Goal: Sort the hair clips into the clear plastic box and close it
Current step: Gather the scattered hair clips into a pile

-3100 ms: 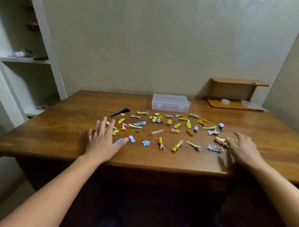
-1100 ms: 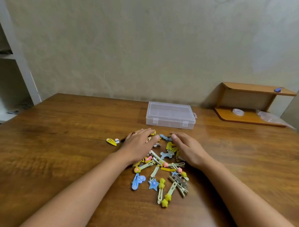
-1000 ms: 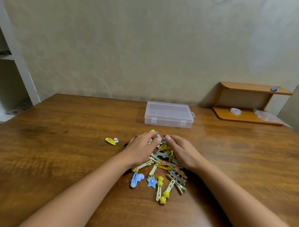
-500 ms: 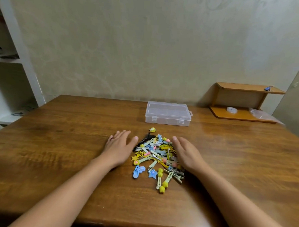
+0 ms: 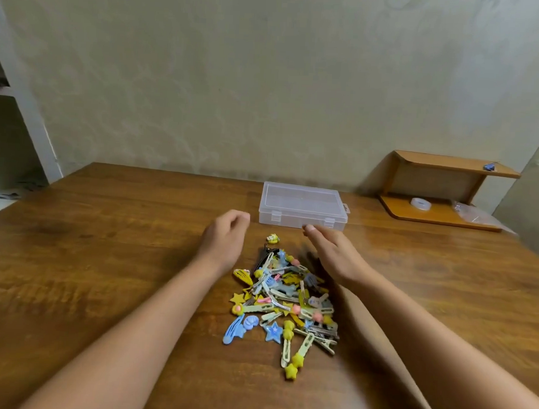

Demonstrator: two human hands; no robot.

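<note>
Fingers relaxed, both hands empty; hair clips (image 5: 284, 300) piled, yellow-blue; clear plastic box (image 5: 302, 205) closed.

Left hand (image 5: 224, 243) is showing its back, so its fingertips are staying hidden. Right hand (image 5: 334, 253) is blurring at the fingers (image 5: 310, 229), which are overlapping the clear plastic box (image 5: 302, 205) front edge; contact unclear. Pile of hair clips (image 5: 284, 300) is tangling, lower clips buried. At 2 o'clock, small blue item (image 5: 489, 166) on the wooden shelf (image 5: 449, 164) is too small to identify.

Both hands (image 5: 226, 239) left the clips (image 5: 284, 300), nearing the box (image 5: 302, 205).
</note>
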